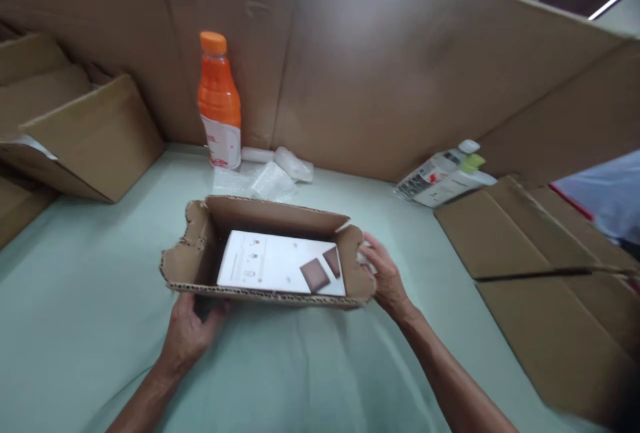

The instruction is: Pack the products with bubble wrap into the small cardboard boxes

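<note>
Two hands grip the open cardboard box (265,253) at table centre: the left hand (187,333) clasps its near wall at 7 o'clock, the right hand (383,276) its end at 3 o'clock. A white leaflet (280,263) already lies inside; flaps stand unfolded, so closing seems left. An orange bottle (219,100) stands at 11 o'clock.

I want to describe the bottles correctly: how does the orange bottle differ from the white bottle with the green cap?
The orange bottle stands upright against the cardboard wall; the white bottle with the green cap lies on its side. The orange bottle is bright orange with an orange cap; the white bottle is pale with a green cap. Both rest on the pale green table, away from both hands.
</note>
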Motion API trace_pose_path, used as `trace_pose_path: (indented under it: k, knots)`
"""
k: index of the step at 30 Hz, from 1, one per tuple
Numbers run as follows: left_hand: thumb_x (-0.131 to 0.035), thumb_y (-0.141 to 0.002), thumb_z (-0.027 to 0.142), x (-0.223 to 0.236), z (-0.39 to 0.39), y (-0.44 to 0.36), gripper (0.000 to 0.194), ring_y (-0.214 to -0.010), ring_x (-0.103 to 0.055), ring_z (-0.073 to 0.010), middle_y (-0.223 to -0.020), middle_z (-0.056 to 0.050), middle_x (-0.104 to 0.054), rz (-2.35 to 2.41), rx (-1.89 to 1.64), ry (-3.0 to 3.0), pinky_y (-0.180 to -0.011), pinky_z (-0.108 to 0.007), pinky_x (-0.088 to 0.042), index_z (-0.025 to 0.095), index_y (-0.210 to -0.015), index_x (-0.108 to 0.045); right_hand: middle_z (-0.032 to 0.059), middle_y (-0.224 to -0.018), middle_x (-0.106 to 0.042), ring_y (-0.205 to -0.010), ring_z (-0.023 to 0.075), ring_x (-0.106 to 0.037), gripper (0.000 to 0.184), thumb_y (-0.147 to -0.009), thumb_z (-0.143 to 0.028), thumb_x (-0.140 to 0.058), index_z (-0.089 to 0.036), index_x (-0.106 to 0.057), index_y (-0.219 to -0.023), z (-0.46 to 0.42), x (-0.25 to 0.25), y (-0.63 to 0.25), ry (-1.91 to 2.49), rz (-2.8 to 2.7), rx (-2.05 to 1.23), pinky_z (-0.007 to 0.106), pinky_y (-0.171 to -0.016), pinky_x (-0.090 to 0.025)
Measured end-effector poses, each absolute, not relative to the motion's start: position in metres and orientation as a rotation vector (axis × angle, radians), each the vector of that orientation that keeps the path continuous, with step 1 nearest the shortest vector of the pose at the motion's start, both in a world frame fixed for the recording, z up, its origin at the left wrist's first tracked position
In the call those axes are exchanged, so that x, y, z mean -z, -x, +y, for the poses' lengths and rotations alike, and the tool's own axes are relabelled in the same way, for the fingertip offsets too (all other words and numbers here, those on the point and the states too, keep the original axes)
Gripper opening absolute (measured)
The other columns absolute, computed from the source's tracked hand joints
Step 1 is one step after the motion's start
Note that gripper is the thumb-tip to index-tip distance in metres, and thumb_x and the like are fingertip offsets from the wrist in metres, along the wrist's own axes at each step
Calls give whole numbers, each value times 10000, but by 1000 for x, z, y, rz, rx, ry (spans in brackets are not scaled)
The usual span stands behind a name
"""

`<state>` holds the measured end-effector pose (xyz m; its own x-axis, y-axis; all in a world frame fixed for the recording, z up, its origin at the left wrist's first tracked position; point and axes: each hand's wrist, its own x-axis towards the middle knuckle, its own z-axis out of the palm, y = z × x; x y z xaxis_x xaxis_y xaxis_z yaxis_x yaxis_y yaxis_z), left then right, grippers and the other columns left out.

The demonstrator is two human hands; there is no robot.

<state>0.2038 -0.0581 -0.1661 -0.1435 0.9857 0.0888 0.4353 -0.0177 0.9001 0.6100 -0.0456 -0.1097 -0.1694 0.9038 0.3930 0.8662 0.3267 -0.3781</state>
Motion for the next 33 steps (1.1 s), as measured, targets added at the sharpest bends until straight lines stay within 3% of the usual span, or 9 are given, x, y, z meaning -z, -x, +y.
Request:
trace_pose_path:
  k: [5,7,12,17,26,33]
  knots:
    - [-726,-690,541,156,-60,-203,541,-1044,-682,-337,-1032,-128,-704,1629,-1104,-1379,-959,-466,-554,181,-1071,-594,142,-1563,-465,-1417,346,-467,584,-897,-276,-578,-273,-517,-1478,-132,90,-604,1673,-2185,-159,576,-1091,-452]
    - [-710,-703,520,149,-62,-203,544,-1044,-678,-321,-1049,-120,-703,1653,-1107,-1386,-946,-442,-549,177,-1108,-590,131,-1516,-517,-1384,327,-506,554,-936,-291,-577,-297,-496,-1483,-140,73,-588,1677,-2040,-184,552,-1092,-457]
    - [-686,-723,544,128,-61,-207,547,-907,-684,-277,-969,-95,-710,1651,-1032,-1435,-777,-371,-551,157,-1099,-593,133,-1311,-658,-1123,287,-662,541,-911,-420,-641,-237,-535,-1409,-108,64,-542,1519,-1929,-598,425,-904,-574]
    - [-671,-747,484,118,-28,-210,481,-856,-663,-229,-949,-56,-676,1623,-1038,-1515,-733,-323,-511,164,-1094,-581,120,-1102,-708,-884,248,-661,534,-856,-469,-661,-168,-587,-1291,-52,77,-516,1547,-1769,-714,377,-740,-561]
    - [-666,-692,312,126,40,-226,390,-731,-544,-164,-833,-11,-590,1556,-1208,-1501,-690,-304,-447,193,-1052,-572,119,-1275,-676,-1018,267,-666,588,-831,-429,-667,-199,-562,-1362,0,87,-510,1477,-1596,-765,363,-723,-561]
    - [-685,-691,263,129,36,-226,478,-950,-618,-217,-1001,-65,-645,1430,-1260,-1432,-902,-375,-502,181,-1148,-571,128,-1337,-657,-1063,272,-678,606,-838,-412,-673,-204,-554,-1395,-5,92,-517,1468,-1638,-726,392,-775,-587]
